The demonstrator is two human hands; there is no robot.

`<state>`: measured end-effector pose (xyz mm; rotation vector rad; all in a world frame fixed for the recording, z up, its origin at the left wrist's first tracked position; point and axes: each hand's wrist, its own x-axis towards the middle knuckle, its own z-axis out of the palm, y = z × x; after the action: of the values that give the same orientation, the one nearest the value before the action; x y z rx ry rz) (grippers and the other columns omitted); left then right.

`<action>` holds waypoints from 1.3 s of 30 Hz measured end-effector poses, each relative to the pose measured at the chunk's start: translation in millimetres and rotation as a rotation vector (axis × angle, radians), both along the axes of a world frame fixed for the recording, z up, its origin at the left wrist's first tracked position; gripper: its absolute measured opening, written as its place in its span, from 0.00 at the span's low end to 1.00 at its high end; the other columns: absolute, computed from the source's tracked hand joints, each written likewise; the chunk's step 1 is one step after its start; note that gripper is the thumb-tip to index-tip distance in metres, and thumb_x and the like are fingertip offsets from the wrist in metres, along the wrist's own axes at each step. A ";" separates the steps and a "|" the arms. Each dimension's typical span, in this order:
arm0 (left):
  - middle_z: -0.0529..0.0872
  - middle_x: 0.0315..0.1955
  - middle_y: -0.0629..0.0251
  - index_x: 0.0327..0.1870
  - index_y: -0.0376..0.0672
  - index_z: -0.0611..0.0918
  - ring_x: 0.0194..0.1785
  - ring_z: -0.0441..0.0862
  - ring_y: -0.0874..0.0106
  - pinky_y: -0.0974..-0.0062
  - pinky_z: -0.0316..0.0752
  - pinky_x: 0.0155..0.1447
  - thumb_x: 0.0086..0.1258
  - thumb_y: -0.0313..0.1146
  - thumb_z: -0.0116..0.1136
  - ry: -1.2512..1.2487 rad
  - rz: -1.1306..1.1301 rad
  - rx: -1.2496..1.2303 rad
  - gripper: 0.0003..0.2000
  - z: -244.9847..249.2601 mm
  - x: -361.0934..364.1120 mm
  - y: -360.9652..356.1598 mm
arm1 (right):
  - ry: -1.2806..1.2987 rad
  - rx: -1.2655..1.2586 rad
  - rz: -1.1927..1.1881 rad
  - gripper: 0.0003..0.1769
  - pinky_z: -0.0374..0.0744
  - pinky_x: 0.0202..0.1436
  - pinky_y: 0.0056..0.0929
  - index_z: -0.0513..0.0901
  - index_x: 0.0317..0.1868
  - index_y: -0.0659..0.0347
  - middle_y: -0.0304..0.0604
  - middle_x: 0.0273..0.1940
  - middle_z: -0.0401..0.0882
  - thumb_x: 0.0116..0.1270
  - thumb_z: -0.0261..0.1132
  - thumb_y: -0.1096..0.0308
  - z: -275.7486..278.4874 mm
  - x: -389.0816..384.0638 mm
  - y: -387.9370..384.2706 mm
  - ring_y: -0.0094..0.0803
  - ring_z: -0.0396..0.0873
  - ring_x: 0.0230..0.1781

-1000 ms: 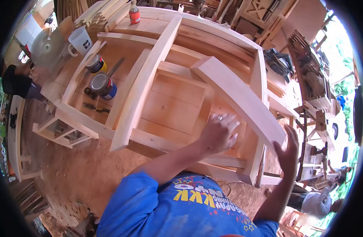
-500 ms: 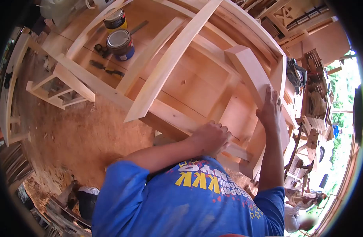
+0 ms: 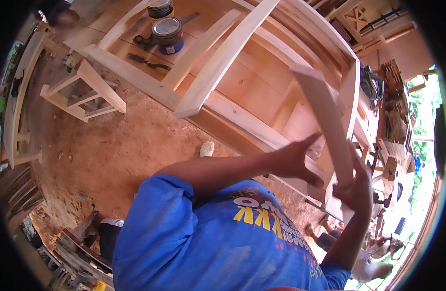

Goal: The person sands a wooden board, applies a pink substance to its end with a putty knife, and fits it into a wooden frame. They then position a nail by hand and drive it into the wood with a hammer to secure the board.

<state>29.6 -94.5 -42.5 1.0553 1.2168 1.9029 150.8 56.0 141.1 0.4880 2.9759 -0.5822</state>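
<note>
My right hand [image 3: 356, 184] grips the lower end of a pale wooden board [image 3: 325, 109], its fingers wrapped around the edge. The board slants up and away over the right part of a large wooden frame [image 3: 242, 123]. Just left of the board, my left hand [image 3: 298, 160] is open, thumb and fingers spread toward it with nothing between them. A lighter wooden slat [image 3: 228, 56] lies across the frame further left, its near end jutting over the front rail.
Two paint cans, the nearer one [image 3: 167, 34] blue-labelled, stand on the frame's panel by a dark-handled tool [image 3: 148, 63]. A small wooden frame [image 3: 85, 94] stands on the dirt floor at left. Another person [image 3: 371, 262] sits at lower right. A power tool [image 3: 372, 87] lies beyond the frame.
My left hand has opened and moved right toward the board. My right hand has shifted from the board's face down to its lower end, and the board has tilted. The view has shifted.
</note>
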 end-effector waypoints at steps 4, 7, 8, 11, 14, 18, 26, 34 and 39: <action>0.86 0.57 0.57 0.67 0.37 0.80 0.62 0.83 0.65 0.63 0.79 0.65 0.63 0.43 0.82 -0.413 -0.205 0.126 0.34 39.1 47.9 -35.7 | -0.035 -0.056 0.166 0.59 0.81 0.68 0.49 0.69 0.80 0.61 0.59 0.64 0.82 0.38 0.74 0.75 -7.5 39.8 -40.5 0.61 0.82 0.64; 0.87 0.55 0.59 0.64 0.36 0.81 0.60 0.83 0.68 0.65 0.78 0.65 0.69 0.36 0.75 -0.576 -0.179 -0.003 0.26 40.0 85.6 -76.4 | -0.132 -0.122 0.201 0.62 0.79 0.70 0.50 0.68 0.81 0.58 0.58 0.67 0.79 0.37 0.76 0.72 -10.1 58.3 -65.9 0.61 0.79 0.66; 0.87 0.54 0.59 0.64 0.36 0.81 0.60 0.83 0.67 0.64 0.78 0.65 0.71 0.36 0.73 -0.584 -0.128 -0.056 0.24 35.6 99.5 -86.1 | -0.181 -0.108 0.236 0.60 0.79 0.69 0.50 0.68 0.80 0.60 0.58 0.70 0.76 0.39 0.79 0.68 -11.0 63.5 -70.7 0.60 0.78 0.67; 0.86 0.56 0.57 0.66 0.36 0.80 0.61 0.83 0.65 0.63 0.78 0.66 0.75 0.35 0.64 -0.307 -0.134 -0.511 0.22 34.2 111.7 -124.1 | -0.226 -0.220 0.165 0.53 0.79 0.69 0.50 0.69 0.78 0.63 0.59 0.70 0.76 0.47 0.78 0.67 -20.5 71.6 -97.5 0.61 0.78 0.68; 0.83 0.64 0.55 0.71 0.37 0.75 0.67 0.81 0.63 0.62 0.77 0.71 0.73 0.37 0.62 -0.893 -0.181 -0.417 0.27 15.1 118.9 -151.9 | -0.040 -0.156 0.154 0.39 0.82 0.67 0.51 0.75 0.71 0.62 0.59 0.65 0.81 0.54 0.72 0.73 -49.0 92.9 -124.7 0.58 0.81 0.66; 0.79 0.69 0.53 0.74 0.40 0.72 0.72 0.77 0.60 0.55 0.74 0.76 0.71 0.45 0.63 -1.060 0.031 -0.052 0.33 -11.1 124.1 -167.0 | 0.095 -0.030 0.186 0.25 0.85 0.59 0.45 0.77 0.63 0.65 0.54 0.56 0.83 0.65 0.65 0.69 -77.0 105.5 -134.7 0.48 0.85 0.60; 0.80 0.69 0.53 0.75 0.40 0.72 0.74 0.77 0.59 0.54 0.74 0.79 0.71 0.45 0.68 -1.014 0.112 -0.186 0.34 -10.8 78.6 -164.8 | 0.108 -0.065 0.163 0.16 0.87 0.47 0.47 0.80 0.51 0.63 0.49 0.41 0.88 0.63 0.68 0.69 -116.5 65.9 -121.1 0.49 0.91 0.44; 0.85 0.64 0.56 0.70 0.38 0.78 0.69 0.83 0.59 0.57 0.76 0.78 0.71 0.47 0.67 -1.068 0.013 -0.321 0.31 -16.1 44.5 -148.6 | 0.037 -0.132 0.183 0.19 0.87 0.44 0.48 0.83 0.47 0.63 0.51 0.39 0.89 0.53 0.74 0.75 -113.2 37.5 -91.3 0.52 0.91 0.43; 0.86 0.65 0.55 0.70 0.37 0.78 0.70 0.83 0.59 0.57 0.77 0.77 0.70 0.46 0.68 -1.112 -0.028 -0.358 0.31 -18.1 30.4 -140.1 | 0.046 -0.098 0.174 0.16 0.88 0.44 0.47 0.84 0.44 0.62 0.51 0.38 0.89 0.54 0.75 0.74 -116.3 24.2 -83.6 0.52 0.91 0.42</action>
<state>60.0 -234.6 -60.6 -0.2162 0.7822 1.7058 175.0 -27.6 24.8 0.2079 2.9737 -0.7257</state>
